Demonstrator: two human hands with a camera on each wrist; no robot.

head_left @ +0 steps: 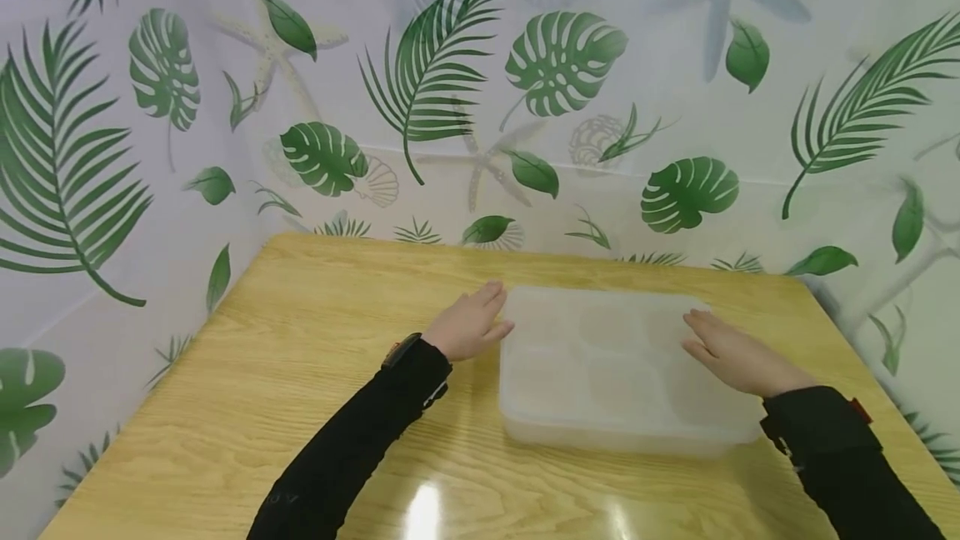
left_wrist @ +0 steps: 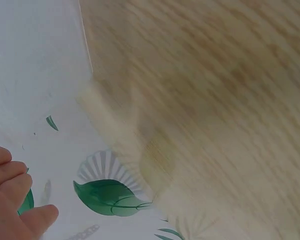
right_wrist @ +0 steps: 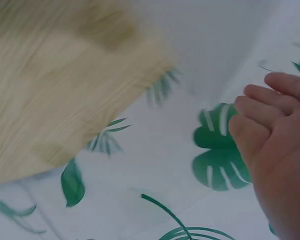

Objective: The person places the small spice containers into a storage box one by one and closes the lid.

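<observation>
**Frosted plastic box sitting between two hands on a wood table**

Translucent plastic container [head_left: 622,369] with a lid on, kind of milky, lies flat on the right half of a light wood-grain table [head_left: 300,357]. You can faintly make out round compartments through the lid. The left hand [head_left: 468,325] is at the box's left edge, fingers straight and touching the far-left corner. The right hand [head_left: 738,354] lies on the right side of the lid, fingers stretched out flat toward the middle. So both hands are relaxed, gripping nothing, well apart with the box between them. Black sleeves on both arms. Behind the table there's a white backdrop [head_left: 600,65] printed with green leaves. Wrist cams are blurry, mostly just tabletop, backdrop and loose fingers [right_wrist: 270,107].
</observation>
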